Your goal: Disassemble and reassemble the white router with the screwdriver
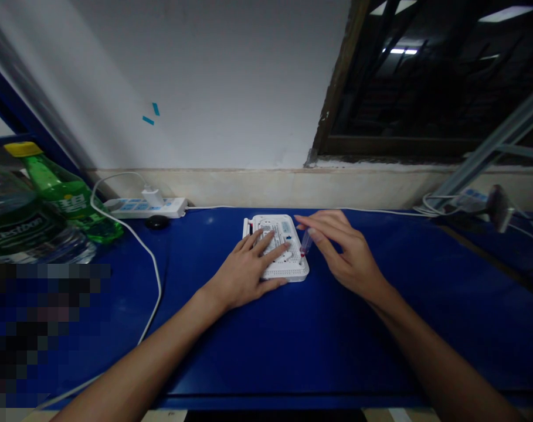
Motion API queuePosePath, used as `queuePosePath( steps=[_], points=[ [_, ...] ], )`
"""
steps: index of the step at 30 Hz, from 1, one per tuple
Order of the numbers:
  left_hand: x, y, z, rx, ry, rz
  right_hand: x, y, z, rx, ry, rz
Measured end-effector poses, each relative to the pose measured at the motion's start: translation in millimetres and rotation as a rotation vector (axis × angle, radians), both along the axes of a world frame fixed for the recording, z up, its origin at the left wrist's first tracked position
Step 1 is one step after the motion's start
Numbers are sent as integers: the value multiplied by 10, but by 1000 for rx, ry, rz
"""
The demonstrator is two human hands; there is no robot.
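A white router [285,272] lies on the blue table with its vented underside and printed label facing up. Across its left part rests my left hand [248,266], fingers spread over the casing and the thumb along the near edge. My right hand [348,252] is at the router's right side, its thumb and fingers closed around a small screwdriver [307,241] with a see-through, purplish handle and a red end. The screwdriver stands tilted over the router's near right corner; its thin tip is too small to tell whether it touches.
A white power strip [176,206] with a plugged-in charger and a black mouse-like object [156,222] sit at the back left. Large bottles, one a green bottle [68,193], stand left. A white cable [156,275] crosses the table. A phone-like device on a stand [500,209] is at right.
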State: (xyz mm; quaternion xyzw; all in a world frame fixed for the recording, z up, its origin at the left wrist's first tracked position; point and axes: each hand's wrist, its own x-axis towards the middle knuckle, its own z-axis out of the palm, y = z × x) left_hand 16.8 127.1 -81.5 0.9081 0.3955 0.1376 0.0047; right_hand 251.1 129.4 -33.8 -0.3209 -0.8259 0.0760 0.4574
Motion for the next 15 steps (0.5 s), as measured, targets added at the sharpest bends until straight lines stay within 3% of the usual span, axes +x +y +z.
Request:
queuePosePath(
  steps=[4, 10, 15],
  points=[
    [4, 3, -6, 1, 10, 5, 0, 10, -15, -7, 53, 43],
    [11, 3, -36, 36, 38, 11, 2, 23, -83, 42, 64, -41],
    [29, -28, -90, 77, 10, 17, -21, 32, -101, -53, 47, 65]
  ],
)
